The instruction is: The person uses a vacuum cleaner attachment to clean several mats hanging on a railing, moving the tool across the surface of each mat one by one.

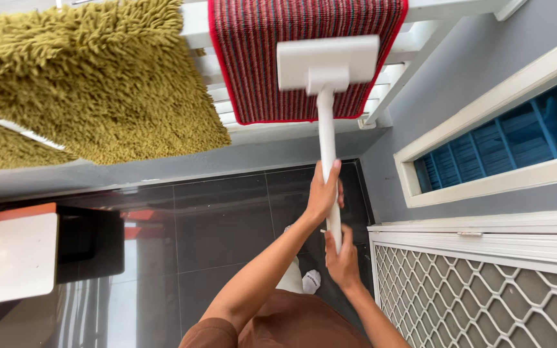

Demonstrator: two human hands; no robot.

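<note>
The person holds a white pole with both hands. The left hand is wrapped tight around the pole higher up, closer to the red mat. The right hand is closed around the low end of the pole, farther from the red mat. Two hands, one above the other, help to steer a long pole and push it flat.

At the far end of the pole is a flat white head. It presses on the lower middle of the red mat. The red mat has thin stripes and hangs over a white railing, so it is spread out and easy to reach.

To the left of the red mat hangs a shaggy green mat on the same railing. The two mats sit near each other but do not touch.

Right of the red mat is a grey wall with a window in a white frame, and nearer the person, a white mesh door. So there is little room on that side. Below the red mat the dark tile floor gives more open room. A white and orange box stands far to the left.
</note>
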